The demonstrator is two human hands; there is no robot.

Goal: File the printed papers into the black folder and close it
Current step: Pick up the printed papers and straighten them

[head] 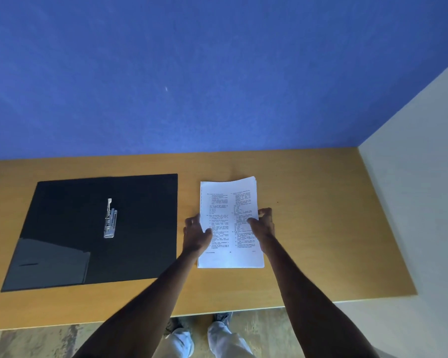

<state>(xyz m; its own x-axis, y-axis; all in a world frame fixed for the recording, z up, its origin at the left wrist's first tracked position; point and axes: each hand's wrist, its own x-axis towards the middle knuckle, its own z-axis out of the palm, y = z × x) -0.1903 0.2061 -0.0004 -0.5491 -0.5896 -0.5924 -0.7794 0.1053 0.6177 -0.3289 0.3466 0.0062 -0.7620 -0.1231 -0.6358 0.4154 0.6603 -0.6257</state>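
Note:
A black folder (130, 228) lies open and flat on the left part of the wooden table (321, 228). Its metal clip mechanism (110, 220) sits near the middle, and a glossy inner pocket (49, 262) fills the near left corner. To its right lies a stack of printed papers (228, 223) with two columns of text. My left hand (195, 235) grips the stack's left edge, thumb on top. My right hand (263, 223) grips the right edge, thumb on the page. The stack's far right corner looks slightly raised.
A blue wall (192, 73) stands behind the table and a pale wall (424, 177) borders its right end. The table's near edge (217, 312) runs just above my shoes on a patterned floor (36, 342).

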